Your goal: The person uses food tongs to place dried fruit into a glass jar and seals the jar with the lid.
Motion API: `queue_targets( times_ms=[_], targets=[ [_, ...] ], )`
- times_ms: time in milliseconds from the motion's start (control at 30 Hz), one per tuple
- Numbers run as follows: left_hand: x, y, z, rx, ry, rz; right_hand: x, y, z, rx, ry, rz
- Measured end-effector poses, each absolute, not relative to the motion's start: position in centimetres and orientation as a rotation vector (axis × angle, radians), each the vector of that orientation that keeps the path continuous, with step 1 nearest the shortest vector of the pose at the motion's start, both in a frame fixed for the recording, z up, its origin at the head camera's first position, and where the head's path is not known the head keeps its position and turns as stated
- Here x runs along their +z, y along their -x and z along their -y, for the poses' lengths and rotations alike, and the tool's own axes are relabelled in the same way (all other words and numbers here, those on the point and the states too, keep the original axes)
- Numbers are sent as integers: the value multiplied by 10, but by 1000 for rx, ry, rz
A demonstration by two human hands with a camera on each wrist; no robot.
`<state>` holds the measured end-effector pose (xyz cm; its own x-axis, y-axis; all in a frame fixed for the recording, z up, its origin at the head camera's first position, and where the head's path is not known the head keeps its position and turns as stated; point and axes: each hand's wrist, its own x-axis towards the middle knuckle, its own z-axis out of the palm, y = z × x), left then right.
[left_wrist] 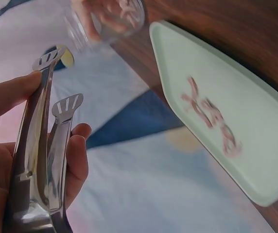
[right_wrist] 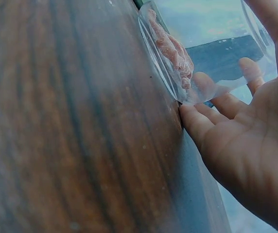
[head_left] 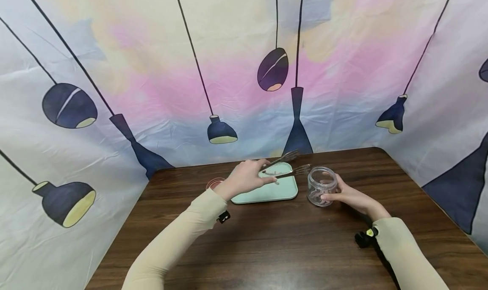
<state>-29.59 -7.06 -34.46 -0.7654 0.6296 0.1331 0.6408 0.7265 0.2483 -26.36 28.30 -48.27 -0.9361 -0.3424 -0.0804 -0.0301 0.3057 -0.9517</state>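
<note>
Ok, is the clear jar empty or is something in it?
Not empty, but far from full: pinkish pieces lie at the bottom of the jar, showing through its wall in the right wrist view.

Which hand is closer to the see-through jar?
The right hand: it is touching the clear jar, its fingers around the side. The left hand is off to the jar's left, holding metal tongs, apart from the jar.

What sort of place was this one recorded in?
Probably an indoor recording corner set up for tabletop work: a wood-grain table is backed by a creased cloth printed with hanging lamps, and the person wears a small black device at the right wrist.
</note>
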Motion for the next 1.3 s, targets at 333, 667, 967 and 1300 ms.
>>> queue_targets(
  times_ms=[333, 667, 967, 1300],
  targets=[
    [-339, 307, 124, -470, 841, 2911, -483, 265, -284, -1689, 379, -2317],
    [-348, 316, 162, -526, 658, 2921, -484, 262, -285, -1644, 337, -2338],
    [-369, 323, 174, -569, 586, 2976, -485, 264, -283, -1677, 368, -2326],
    [-397, 326, 170, -568, 561, 3048, -481, 261, -282, -1664, 400, -2333]
  ],
)
